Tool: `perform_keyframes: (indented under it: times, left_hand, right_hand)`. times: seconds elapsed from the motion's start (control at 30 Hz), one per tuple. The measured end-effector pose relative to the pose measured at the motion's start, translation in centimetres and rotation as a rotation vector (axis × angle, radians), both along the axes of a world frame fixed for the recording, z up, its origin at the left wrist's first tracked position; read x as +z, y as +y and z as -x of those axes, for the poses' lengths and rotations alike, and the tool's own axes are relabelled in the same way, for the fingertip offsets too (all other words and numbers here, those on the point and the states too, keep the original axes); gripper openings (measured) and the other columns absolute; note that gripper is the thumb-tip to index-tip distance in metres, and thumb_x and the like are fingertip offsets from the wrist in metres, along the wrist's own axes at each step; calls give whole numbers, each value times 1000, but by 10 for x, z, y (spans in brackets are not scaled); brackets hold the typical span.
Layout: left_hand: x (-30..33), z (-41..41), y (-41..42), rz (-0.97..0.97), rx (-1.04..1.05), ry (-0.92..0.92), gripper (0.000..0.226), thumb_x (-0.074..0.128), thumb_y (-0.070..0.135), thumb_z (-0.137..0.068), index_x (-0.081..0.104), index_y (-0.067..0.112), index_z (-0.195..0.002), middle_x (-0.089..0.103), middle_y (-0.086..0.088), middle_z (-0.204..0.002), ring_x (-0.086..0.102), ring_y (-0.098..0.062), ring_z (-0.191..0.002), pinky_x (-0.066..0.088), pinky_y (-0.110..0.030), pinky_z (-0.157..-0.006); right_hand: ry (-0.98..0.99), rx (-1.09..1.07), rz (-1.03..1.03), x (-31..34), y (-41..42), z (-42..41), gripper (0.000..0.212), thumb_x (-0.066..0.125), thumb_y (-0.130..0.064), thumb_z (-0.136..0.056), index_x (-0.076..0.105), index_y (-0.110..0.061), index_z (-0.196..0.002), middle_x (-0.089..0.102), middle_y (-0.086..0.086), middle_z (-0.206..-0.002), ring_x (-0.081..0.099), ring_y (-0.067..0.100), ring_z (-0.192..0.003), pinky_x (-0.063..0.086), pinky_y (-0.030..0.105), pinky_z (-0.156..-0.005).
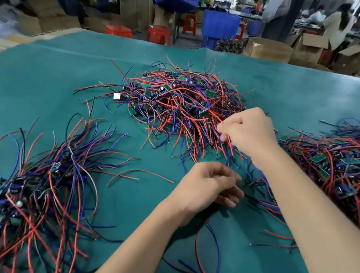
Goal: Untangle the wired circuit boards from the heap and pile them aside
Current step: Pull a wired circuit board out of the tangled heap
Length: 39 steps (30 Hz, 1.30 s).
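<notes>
At heap (pixel 184 103) edge | right hand (pixel 249 133) pinches wires | left hand (pixel 209 184) loosely curled, grip unclear

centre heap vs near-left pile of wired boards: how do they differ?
The centre heap is tangled, wires crossing every way; the near-left pile has wires fanning mostly one way. The right hand pinches wires at the centre heap's edge; no hand touches the near-left pile. Both hold green boards with red, blue and black wires on the green mat.

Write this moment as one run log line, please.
step: untangling | right hand: pinches wires at central heap | left hand: curled, grip unclear | sorted pile: left on green table
</notes>
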<state>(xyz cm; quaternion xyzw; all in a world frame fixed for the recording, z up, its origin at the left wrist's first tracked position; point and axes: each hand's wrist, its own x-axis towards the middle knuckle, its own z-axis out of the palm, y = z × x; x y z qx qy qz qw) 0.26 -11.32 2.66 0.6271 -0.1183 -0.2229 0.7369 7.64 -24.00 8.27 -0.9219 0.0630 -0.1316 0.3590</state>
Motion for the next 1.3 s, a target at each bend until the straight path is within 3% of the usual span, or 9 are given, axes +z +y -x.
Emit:
perform_keyframes:
  times: [0.17, 0.3, 0.43, 0.57, 0.77, 0.9, 1.03, 1.17, 1.3]
  left_hand:
    - [3, -7, 0, 227, 171, 169, 28, 39, 19, -106, 57, -1, -115, 71, -15, -83, 68, -19, -64, 57, -25, -60]
    - [3, -9, 1, 296, 271, 203, 40, 40, 38, -105, 55, 2, -112, 72, -20, -104, 70, -24, -70, 59, -32, -64]
    - [1, -10, 3, 307, 301, 177, 18, 45, 25, -105, 52, 12, -95, 73, -20, -97, 69, -27, -71, 58, -32, -63]
    - [-1, -8, 3, 260, 244, 123, 9, 47, 12, -103, 55, 9, -101, 71, -17, -89, 70, -23, -70, 57, -29, -65]
    - [0, -7, 7, 214, 127, 81, 22, 47, -4, -93, 60, 4, -110, 73, -16, -98, 70, -24, -77, 57, -33, -76]
    - [1, -4, 6, 261, 73, 70, 24, 46, -8, -94, 59, -1, -112, 68, -16, -96, 66, -24, -71, 56, -32, -62]
    - [0, -3, 7, 238, 72, -1, 24, 53, -4, -94, 63, 5, -114, 65, -14, -106, 65, -27, -86, 57, -33, -76]
    - [-2, -2, 5, 221, 24, -76, 33, 55, -3, -95, 66, 14, -121, 67, -3, -105, 69, -22, -82, 58, -30, -70]
    - [-4, -2, 4, 158, 37, -137, 34, 54, 8, -99, 66, 29, -123, 69, 7, -103, 66, -15, -85, 59, -32, -77]
  right_hand:
    - [19, 155, -268, -8, -16, 65, 16, 77, -18, -84, 79, -13, -68, 71, 3, -59, 50, 3, -43, 36, 13, -41]
    - [135, 221, -459, -25, -26, 106, 11, 78, -13, -84, 80, -12, -73, 68, 8, -58, 45, 9, -41, 31, 19, -37]
    - [287, 328, -471, -26, -32, 116, 20, 80, -29, -68, 81, -10, -76, 68, 11, -58, 44, 10, -41, 29, 21, -39]
    - [377, 469, -460, -28, -30, 117, 21, 78, -28, -69, 81, -9, -76, 66, 9, -55, 41, 9, -40, 26, 17, -40]
    - [514, 705, -432, -30, -34, 120, 23, 80, -35, -76, 83, -14, -85, 73, 7, -63, 49, 9, -44, 29, 18, -40]
    - [278, 440, -476, -38, -27, 115, 30, 79, -38, -86, 77, -13, -70, 66, 0, -57, 45, 11, -46, 29, 19, -42]
    - [-202, 27, -379, -48, -31, 105, 30, 77, -45, -71, 68, -17, -67, 53, -6, -50, 41, 9, -50, 33, 28, -54]
    - [-115, 117, -271, -48, -32, 102, 28, 69, -57, -65, 75, -37, -84, 72, -11, -73, 54, 9, -62, 44, 33, -65]
    - [-43, 270, -312, -53, -30, 104, 24, 72, -47, -73, 80, -29, -86, 72, -1, -71, 56, 17, -64, 47, 45, -68]
